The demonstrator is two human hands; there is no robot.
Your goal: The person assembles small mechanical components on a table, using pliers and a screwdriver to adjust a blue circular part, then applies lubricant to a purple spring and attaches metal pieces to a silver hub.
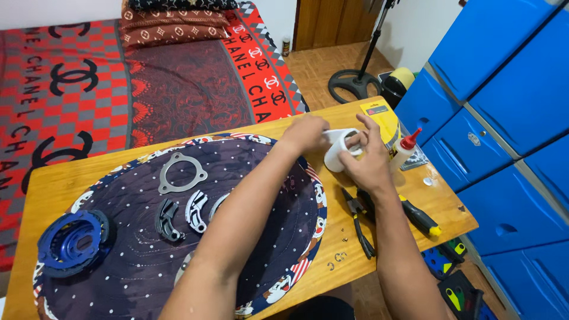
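Observation:
My left hand (pixel 305 133) grips a white cup-like container (pixel 339 155) by its rim over the right part of the wooden table (pixel 95 169). My right hand (pixel 367 160) holds the same container from the other side, fingers at its mouth. What lies inside the container is hidden. My forearms cross above a dark oval dotted mat (pixel 267 178).
On the mat lie a grey metal gasket plate (pixel 181 173), curved dark and white metal shoes (pixel 181 216) and a blue round part (pixel 74 243). Beside my hands stand a red-capped squeeze bottle (pixel 405 151), a yellow packet (pixel 382 118), pliers (pixel 358 222) and a screwdriver (pixel 421 218). Blue cabinets (pixel 504 118) stand right, a bed (pixel 118 83) behind.

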